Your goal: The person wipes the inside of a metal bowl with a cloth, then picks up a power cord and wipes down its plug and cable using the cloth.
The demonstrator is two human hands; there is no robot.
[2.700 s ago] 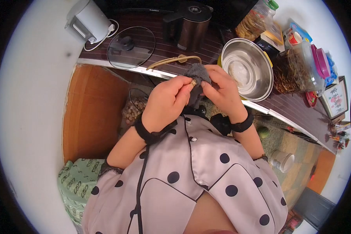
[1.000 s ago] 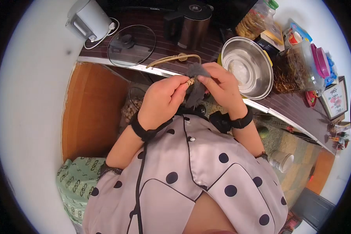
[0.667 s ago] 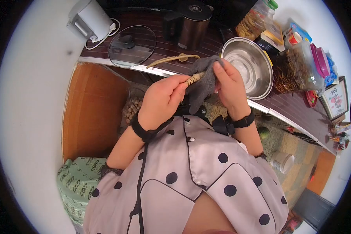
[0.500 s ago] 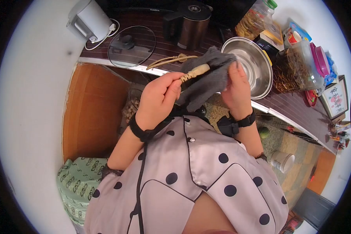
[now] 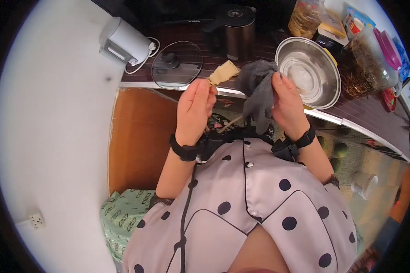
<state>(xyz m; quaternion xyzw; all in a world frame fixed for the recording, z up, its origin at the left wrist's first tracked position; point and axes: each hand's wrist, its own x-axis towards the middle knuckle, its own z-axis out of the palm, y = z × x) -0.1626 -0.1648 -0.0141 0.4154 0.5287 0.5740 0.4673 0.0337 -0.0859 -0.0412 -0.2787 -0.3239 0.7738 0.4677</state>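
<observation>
My left hand (image 5: 193,111) is closed around the neck of a beige power cord plug (image 5: 224,73), whose broad end points up and to the right. A dark grey cloth (image 5: 259,86) hangs bunched from the closed fingers of my right hand (image 5: 290,107). The cloth's left edge is close to the plug; whether they touch I cannot tell. A piece of beige cord (image 5: 230,123) shows below, between the hands. Just behind my right hand stands a steel basin (image 5: 332,75) on the dark counter.
On the counter (image 5: 139,77) are a white electric kettle (image 5: 125,40), a glass lid (image 5: 177,68), a dark jug (image 5: 240,38), and plastic jars (image 5: 369,59) at the right. A green patterned cover (image 5: 127,214) lies at lower left. A white bucket (image 5: 364,184) stands on the floor.
The cloth has come away from around the plug and is bunched in my right hand. The plug now shows its broad end. The view has shifted, moving the scene rightward.
</observation>
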